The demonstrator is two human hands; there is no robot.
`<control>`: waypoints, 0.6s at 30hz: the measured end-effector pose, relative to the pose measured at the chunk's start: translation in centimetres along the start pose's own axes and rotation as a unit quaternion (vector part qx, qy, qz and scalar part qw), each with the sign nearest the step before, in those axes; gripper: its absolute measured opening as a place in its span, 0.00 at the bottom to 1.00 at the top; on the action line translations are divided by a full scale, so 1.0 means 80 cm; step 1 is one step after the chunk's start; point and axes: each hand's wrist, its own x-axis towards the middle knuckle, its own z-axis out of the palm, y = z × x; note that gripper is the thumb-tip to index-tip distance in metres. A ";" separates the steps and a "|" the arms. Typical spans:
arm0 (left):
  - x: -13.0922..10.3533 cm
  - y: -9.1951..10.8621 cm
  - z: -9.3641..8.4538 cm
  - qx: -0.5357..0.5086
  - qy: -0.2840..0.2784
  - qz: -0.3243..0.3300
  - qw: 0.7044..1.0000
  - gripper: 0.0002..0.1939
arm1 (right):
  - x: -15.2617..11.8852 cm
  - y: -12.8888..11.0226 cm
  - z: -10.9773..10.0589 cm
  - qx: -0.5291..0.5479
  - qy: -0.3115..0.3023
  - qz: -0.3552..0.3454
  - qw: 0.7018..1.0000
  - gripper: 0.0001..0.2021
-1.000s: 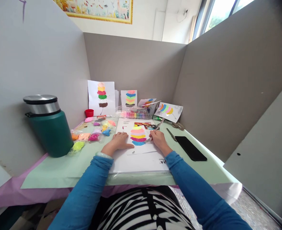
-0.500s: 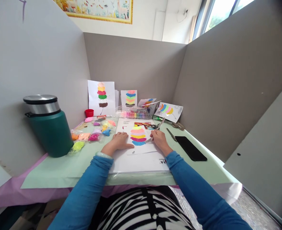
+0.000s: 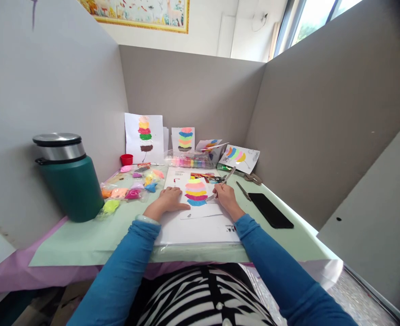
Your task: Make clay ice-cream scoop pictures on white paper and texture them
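My right hand (image 3: pixel 224 194) is closed round a metal fork (image 3: pixel 229 175), its handle slanting up to the right. The tines meet the right end of the blue band, the lowest on a sheet of paper (image 3: pixel 199 213) with stacked coloured bands (image 3: pixel 196 193) of what looks like soft clay. Yellow, pink, pale, deeper yellow and magenta bands lie above the blue. Resting flat at the sheet's left edge is my left hand (image 3: pixel 168 200), fingers stretched out and thumb towards the blue band. White papers (image 3: pixel 193 233) lie beneath the sheet.
Bags of coloured clay (image 3: pixel 133 194) and a green flask (image 3: pixel 72 181) stand to the left. To the right lie a black phone (image 3: pixel 271 210) and a knife-like tool (image 3: pixel 243 190). Behind are scissors (image 3: pixel 220 179), a clear case (image 3: pixel 189 160) and a propped picture (image 3: pixel 144 136). Grey partitions (image 3: pixel 193 86) enclose the desk.
The fork's handle has tipped very slightly to the right in my right hand. My left hand and the sheet stay in place.
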 end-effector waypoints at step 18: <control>-0.003 0.003 -0.004 0.003 -0.006 0.001 1.000 0.40 | -0.001 -0.001 0.001 -0.022 -0.008 -0.007 1.000 0.16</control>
